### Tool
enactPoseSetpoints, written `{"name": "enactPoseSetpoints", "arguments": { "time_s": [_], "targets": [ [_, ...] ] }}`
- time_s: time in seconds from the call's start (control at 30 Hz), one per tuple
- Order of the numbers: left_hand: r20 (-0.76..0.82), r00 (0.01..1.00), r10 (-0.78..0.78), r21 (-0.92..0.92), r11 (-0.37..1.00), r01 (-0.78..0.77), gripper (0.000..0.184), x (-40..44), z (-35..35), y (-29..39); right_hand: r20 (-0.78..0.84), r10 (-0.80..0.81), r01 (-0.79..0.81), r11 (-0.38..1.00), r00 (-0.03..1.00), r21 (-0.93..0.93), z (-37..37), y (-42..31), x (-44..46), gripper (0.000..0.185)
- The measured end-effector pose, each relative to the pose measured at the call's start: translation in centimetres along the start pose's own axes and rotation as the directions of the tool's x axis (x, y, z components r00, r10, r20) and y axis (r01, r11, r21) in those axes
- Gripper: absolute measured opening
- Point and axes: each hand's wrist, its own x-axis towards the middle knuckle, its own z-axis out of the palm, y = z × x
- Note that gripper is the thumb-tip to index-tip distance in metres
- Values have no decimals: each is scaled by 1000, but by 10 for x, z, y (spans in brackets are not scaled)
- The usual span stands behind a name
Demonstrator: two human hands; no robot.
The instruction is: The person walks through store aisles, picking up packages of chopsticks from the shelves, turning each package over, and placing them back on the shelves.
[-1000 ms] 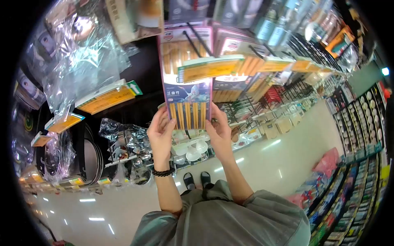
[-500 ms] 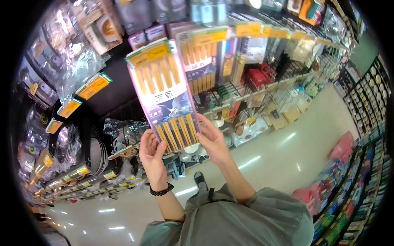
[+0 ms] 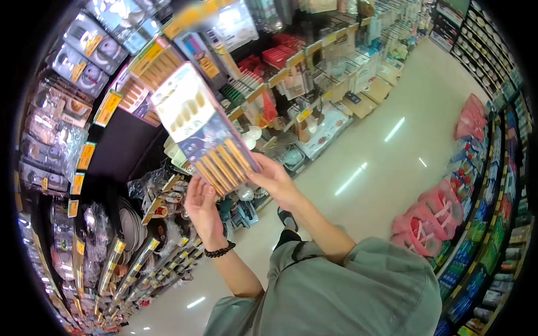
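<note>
A flat retail pack of chopsticks (image 3: 216,143) is held up and tilted in front of me. Its upper part is washed out by glare, while several wooden sticks show at the lower end. My right hand (image 3: 276,178) grips its lower right corner, thumb on the front and the other fingers mostly hidden behind. At the lower left edge is my left hand (image 3: 204,213), its fingers loosely apart beside the pack; light contact there cannot be ruled out. A dark beaded bracelet (image 3: 220,250) circles my left wrist. Behind hang similar chopstick packs (image 3: 131,92).
Hanging kitchen goods line the shelving, with yellow price tags (image 3: 108,108) sticking out. Pans and plates (image 3: 131,221) stand at lower left. Pink bags (image 3: 428,218) lie by the right-hand shelves. A shiny aisle floor (image 3: 364,168) runs between.
The view has turned to the right. The pack has tilted further left and its top now glares. My left thumb has come off the pack's front; my right hand keeps its grip.
</note>
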Motion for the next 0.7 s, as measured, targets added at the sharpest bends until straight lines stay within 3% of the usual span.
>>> {"name": "enactPoseSetpoints", "arguments": {
  "time_s": [0.07, 0.23, 0.4, 0.47, 0.6, 0.7],
  "targets": [
    [49, 995, -85, 49, 995, 83, 50, -9, 19, -10, -70, -24, 23, 1000, 997, -12, -22, -13, -8, 51],
    [396, 897, -198, 112, 980, 167, 46, -12, 69, -25, -165, -114, 115, 993, 980, -5, -74, -69, -34, 51],
    [556, 798, -233, 70, 970, 234, 48, -4, 141, -53, -333, -255, 262, 965, 908, -25, -112, -110, -62, 54],
    [630, 745, -220, 27, 965, 262, 48, 1, 176, -71, -379, -239, 223, 971, 894, -85, -138, -121, -75, 53],
    [642, 692, -331, 14, 907, 421, 44, 4, 270, -118, -471, -292, 220, 954, 833, -203, -179, -152, -88, 49],
    [702, 666, -254, -53, 913, 404, 45, 10, 338, -150, -503, -378, 205, 908, 777, -365, -215, -189, -94, 42]
  ]
}}
